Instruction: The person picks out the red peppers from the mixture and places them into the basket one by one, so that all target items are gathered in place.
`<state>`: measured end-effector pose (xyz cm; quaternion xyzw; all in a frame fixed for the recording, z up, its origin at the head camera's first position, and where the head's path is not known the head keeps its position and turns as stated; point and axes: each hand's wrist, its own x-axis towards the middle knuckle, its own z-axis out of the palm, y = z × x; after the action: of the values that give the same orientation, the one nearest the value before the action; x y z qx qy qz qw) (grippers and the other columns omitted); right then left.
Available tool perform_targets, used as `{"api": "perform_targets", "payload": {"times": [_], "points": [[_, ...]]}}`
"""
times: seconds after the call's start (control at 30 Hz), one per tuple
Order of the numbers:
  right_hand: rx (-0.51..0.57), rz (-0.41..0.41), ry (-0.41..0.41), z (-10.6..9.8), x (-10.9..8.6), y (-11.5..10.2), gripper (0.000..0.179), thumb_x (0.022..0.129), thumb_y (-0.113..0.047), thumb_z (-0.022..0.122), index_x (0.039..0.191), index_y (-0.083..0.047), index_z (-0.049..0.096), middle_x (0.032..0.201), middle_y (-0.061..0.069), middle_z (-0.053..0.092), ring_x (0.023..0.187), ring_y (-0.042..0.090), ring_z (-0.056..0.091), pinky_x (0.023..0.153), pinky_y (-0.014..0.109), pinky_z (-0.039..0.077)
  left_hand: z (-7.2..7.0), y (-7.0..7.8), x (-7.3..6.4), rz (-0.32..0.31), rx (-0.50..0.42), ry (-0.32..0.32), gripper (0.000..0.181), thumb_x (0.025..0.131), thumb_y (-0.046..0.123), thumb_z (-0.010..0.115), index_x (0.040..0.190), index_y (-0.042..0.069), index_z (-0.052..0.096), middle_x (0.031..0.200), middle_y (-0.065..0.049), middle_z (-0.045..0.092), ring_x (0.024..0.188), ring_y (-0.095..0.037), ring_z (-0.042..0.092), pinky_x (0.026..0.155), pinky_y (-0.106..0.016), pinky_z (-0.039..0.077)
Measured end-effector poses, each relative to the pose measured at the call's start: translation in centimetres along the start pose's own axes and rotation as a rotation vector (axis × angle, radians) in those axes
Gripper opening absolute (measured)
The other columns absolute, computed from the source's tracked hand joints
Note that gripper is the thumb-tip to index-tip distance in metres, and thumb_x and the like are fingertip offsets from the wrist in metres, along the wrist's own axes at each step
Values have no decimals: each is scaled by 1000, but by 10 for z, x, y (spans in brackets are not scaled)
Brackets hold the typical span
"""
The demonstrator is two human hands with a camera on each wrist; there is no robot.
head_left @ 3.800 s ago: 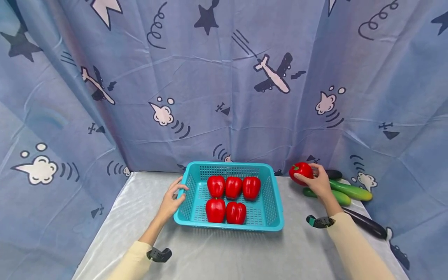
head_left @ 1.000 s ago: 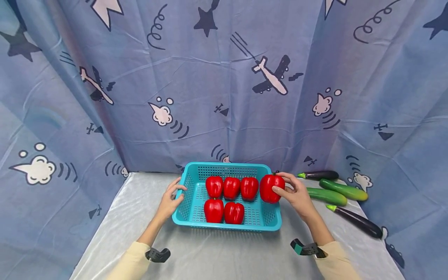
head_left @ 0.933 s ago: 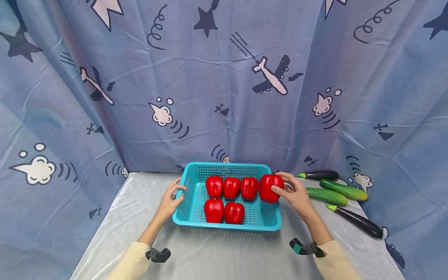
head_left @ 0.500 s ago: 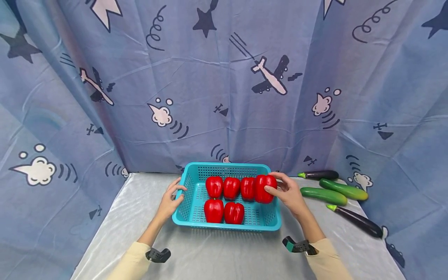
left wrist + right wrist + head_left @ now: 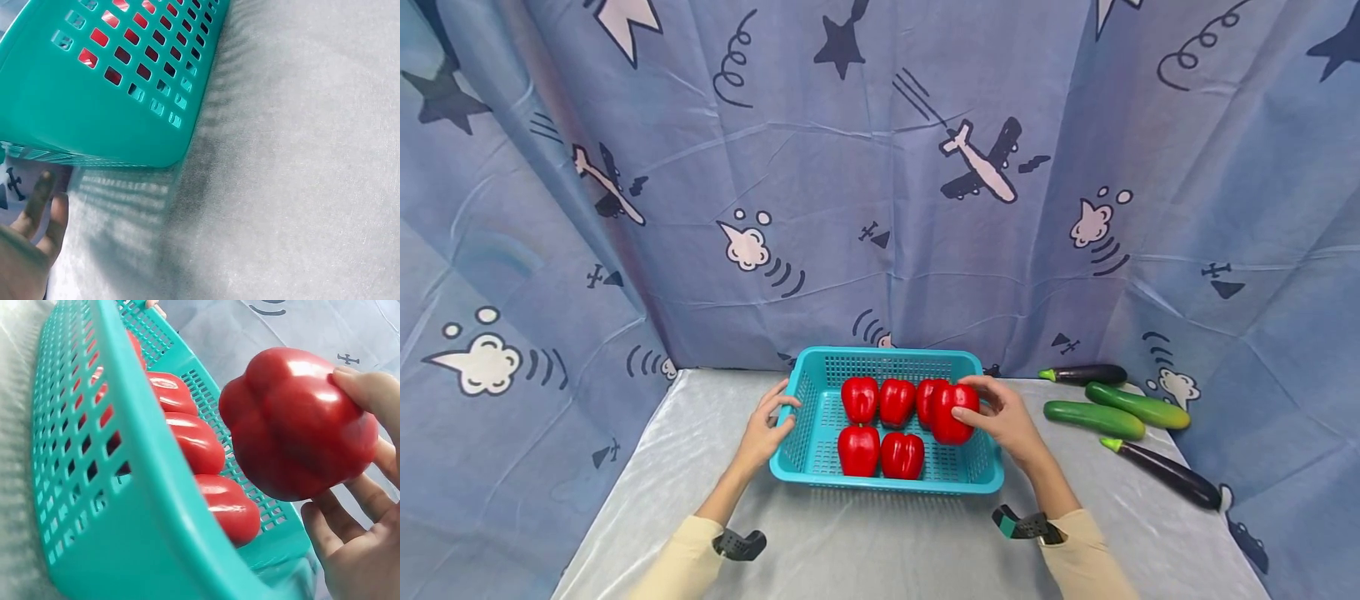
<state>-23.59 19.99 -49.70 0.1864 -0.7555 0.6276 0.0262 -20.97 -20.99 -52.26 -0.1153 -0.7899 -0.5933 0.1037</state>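
My right hand (image 5: 1011, 421) grips a red bell pepper (image 5: 951, 421) above the right part of the turquoise basket (image 5: 887, 487). In the right wrist view this bell pepper (image 5: 294, 425) shows its lobed end, with fingers and thumb around its side. Several red bell peppers (image 5: 860, 400) lie in the basket in two rows; the held one overlaps the rightmost of the back row. My left hand (image 5: 763, 429) rests on the basket's left rim, fingertips just over it. In the left wrist view two fingers of the left hand (image 5: 28, 250) extend outside the basket wall (image 5: 81, 106).
To the basket's right lie two green cucumbers (image 5: 1093, 419), a small eggplant (image 5: 1090, 374) at the back and a longer eggplant (image 5: 1168, 475) in front. A light cloth (image 5: 865, 550) covers the table. A blue patterned curtain (image 5: 820, 167) hangs right behind it.
My right hand has carried the bell pepper left from beside the cucumbers, over the basket's right rim, to over its right part. The left hand has stayed at the left rim.
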Motion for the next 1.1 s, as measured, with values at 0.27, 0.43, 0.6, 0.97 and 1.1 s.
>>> {"api": "perform_targets", "payload": {"times": [0.27,0.43,0.6,0.97,1.1], "points": [[8,1,-60,3,-1,4,45,87,-4,80,128,-1,63,128,16,60,117,31,55,92,31,52,0,0,1,5,3,-1,19,92,-16,57,109,-10,64,156,-34,28,142,-53,26,95,-69,39],[-34,17,-93,3,-5,3,45,86,-8,82,127,-2,64,129,15,61,118,35,55,93,33,51,0,1,1,-1,-1,-4,21,92,-16,57,108,-6,65,156,-33,28,143,-52,26,96,-69,39],[-88,24,-114,3,-9,4,45,85,-9,83,125,-3,64,126,14,62,118,35,57,95,41,50,1,1,1,-2,-7,-3,20,92,-16,57,108,-6,65,157,-32,28,143,-53,26,97,-71,36],[-194,-63,-165,3,-16,8,48,80,-6,86,124,-5,66,123,10,64,114,33,59,91,42,53,1,-1,1,-9,1,-4,19,93,-15,57,109,-9,63,157,-32,28,143,-52,26,98,-70,38],[-234,-87,-177,4,-17,9,45,81,-11,87,121,-10,69,119,6,65,110,28,60,88,38,54,1,-1,1,-8,-2,-5,19,93,-14,57,110,-11,62,157,-33,27,143,-52,26,97,-69,38]]}}
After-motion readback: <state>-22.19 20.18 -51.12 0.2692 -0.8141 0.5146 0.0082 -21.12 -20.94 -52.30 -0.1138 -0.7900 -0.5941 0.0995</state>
